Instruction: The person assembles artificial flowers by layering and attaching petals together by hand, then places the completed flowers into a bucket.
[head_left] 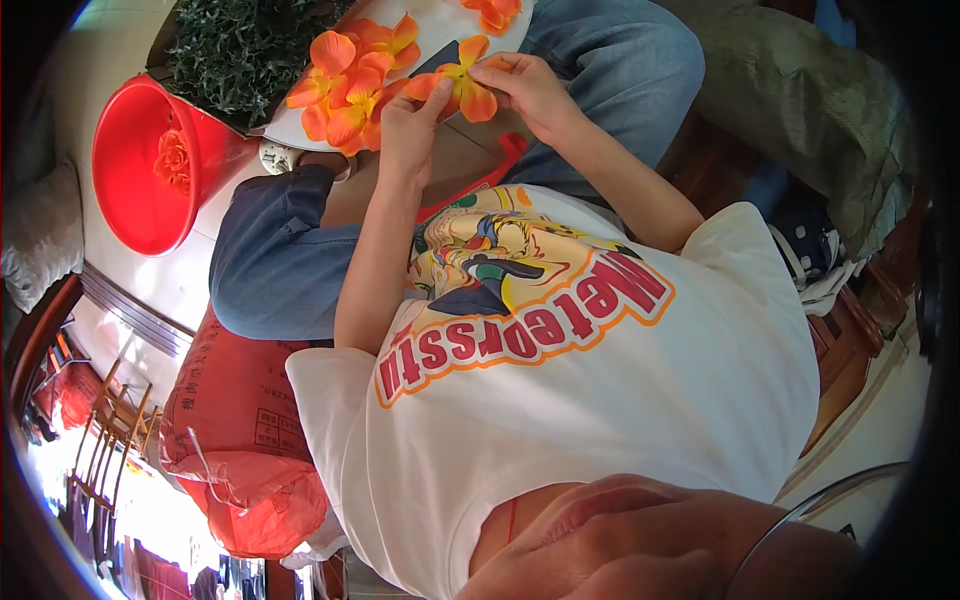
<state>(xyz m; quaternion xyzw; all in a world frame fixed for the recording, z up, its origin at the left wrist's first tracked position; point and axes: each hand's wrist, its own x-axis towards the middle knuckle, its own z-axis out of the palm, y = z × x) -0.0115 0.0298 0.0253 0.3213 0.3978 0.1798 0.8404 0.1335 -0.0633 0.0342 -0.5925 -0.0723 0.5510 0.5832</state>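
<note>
An orange and yellow artificial flower (pixel 463 80) is held between my two hands, over the edge of a white tray. My left hand (pixel 411 132) pinches a petal on its left side. The fingers of my right hand (pixel 530 92) are closed on the upper right petal, close to the yellow centre. Beside my left hand, several more orange flowers (pixel 350 90) lie heaped on the white tray (pixel 437 32). A dark flat piece shows behind the held flower; what it is I cannot tell.
Dark green artificial foliage (pixel 235 60) fills a box at the upper left. Below it, a red bucket (pixel 140 215) holds orange-red flowers (pixel 173 160). My jeans-covered legs flank the work area. A red sack (pixel 235 400) stands at the lower left, and a grey-green sack (pixel 800 110) lies at the upper right.
</note>
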